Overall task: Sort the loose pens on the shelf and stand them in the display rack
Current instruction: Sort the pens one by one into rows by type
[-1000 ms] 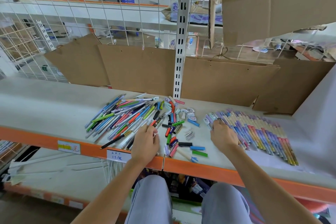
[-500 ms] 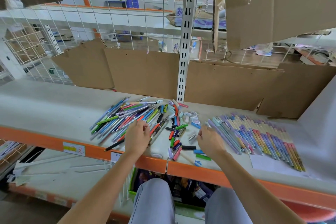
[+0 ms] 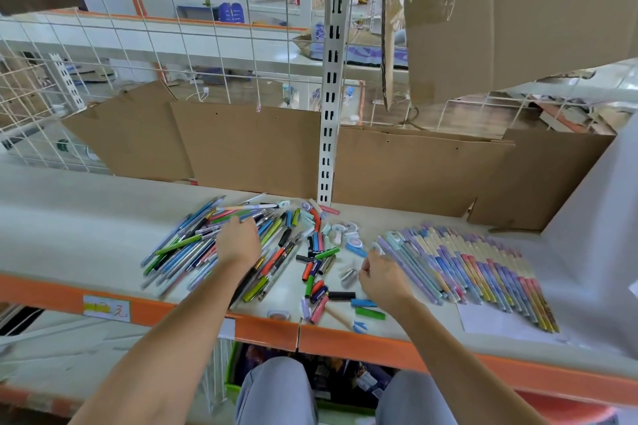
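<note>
The left hand [image 3: 238, 243] lies over the loose pile [image 3: 207, 248] of pens on the left of the shelf [image 3: 79, 231], fingers spread forward among the pens; whether they grip one I cannot tell. The right hand [image 3: 379, 274] has its fingers curled at the near-left end of the sorted row [image 3: 466, 269], seemingly pinching a pen there, though the view does not make that plain. Between the hands lie scattered caps [image 3: 319, 266] and short pieces. The row, laid side by side on the right, suggests sorting is partly done. The pile on the left is still mixed. No display rack shows, so standing the pens seems not yet begun. Cardboard [image 3: 248, 148] lines the far side.
</note>
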